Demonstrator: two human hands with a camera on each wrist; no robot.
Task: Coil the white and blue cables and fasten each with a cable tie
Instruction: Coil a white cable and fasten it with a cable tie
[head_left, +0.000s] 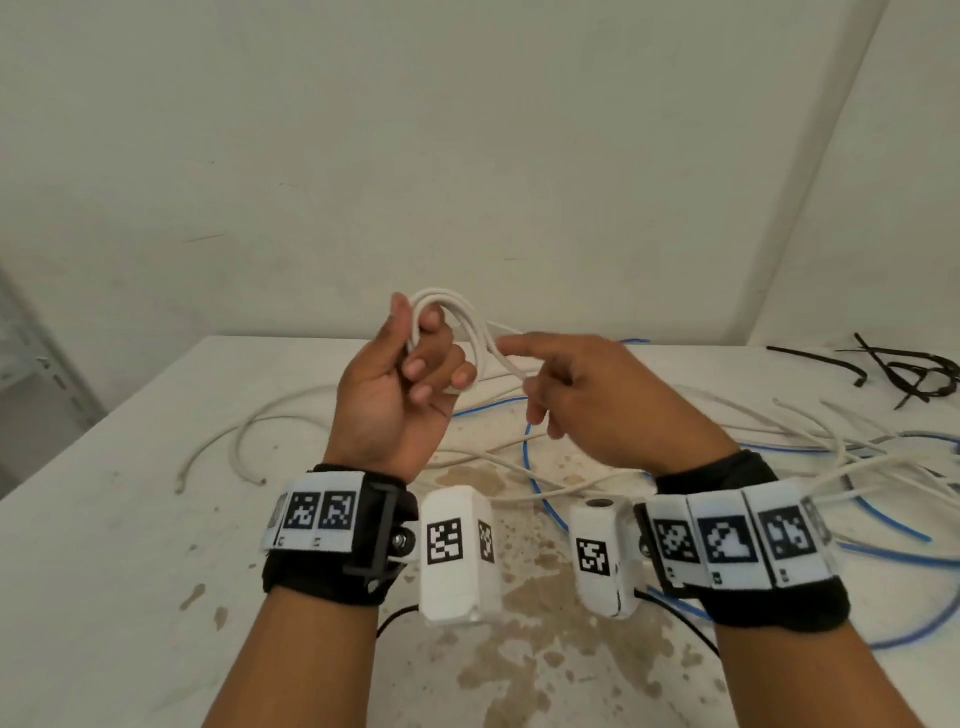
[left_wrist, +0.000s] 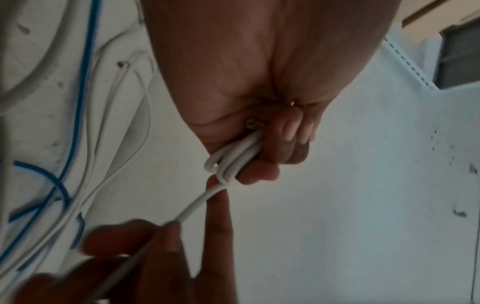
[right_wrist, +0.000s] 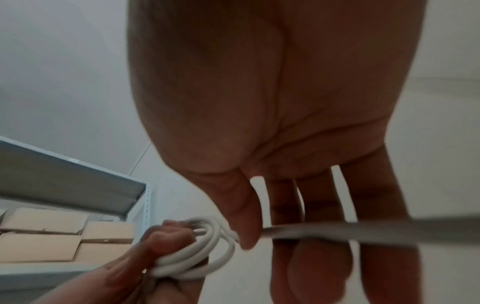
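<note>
The stained white bench (head_left: 130, 545) is strewn with loose thin blue cable (head_left: 540, 483) and, at its far right edge, black plastic cable ties (head_left: 914, 374), none yet used. Above the bench, a small coil of round white cable (head_left: 457, 317) is gripped in the curled left hand (head_left: 400, 395), apparently so the loops are kept together. The cable's free run is pinched by the right hand (head_left: 587, 395), index finger extended, probably so another turn can be guided on.
</note>
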